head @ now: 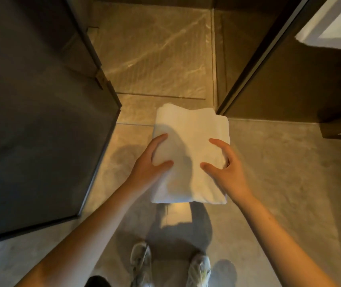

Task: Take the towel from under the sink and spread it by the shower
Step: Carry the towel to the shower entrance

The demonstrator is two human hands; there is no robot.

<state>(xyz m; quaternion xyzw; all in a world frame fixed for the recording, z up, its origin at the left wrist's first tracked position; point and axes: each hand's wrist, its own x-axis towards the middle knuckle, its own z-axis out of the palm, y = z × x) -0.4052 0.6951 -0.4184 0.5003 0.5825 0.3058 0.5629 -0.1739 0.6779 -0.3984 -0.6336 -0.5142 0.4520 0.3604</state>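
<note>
Two grips on one folded white towel, carried clear of the floor, to judge by the shadow beneath. Left grip clasping the left edge, thumb and forefinger on top, other fingers hidden below. Right grip clasping the right edge likewise, thumb on top, fingers curled round the side. Neither spread flat nor closed on nothing: both pinching cloth.

Hangs just short of a floor strip running between a dark glass door on the left and a dark frame on the right. Probably the shower entrance, though nothing visible confirms it. Shoes at the near edge of the floor in view, well back from the towel.

Fetching seems done; unfolding and laying not yet begun. To do it well:

- Find the two free corners along the far, uneven edge and pinch one in each grip.
- Let the folds drop open instead of shaking hard beside glass.
- Lower the far hem first, just before the strip, then draw back toward the shoes, keeping square to the strip.
- Smooth outward from the middle with flat palms.
- Keep clear of the door's swing and avoid treading on a bunched corner: polished-looking tile, likely to let loose cloth slide.
</note>
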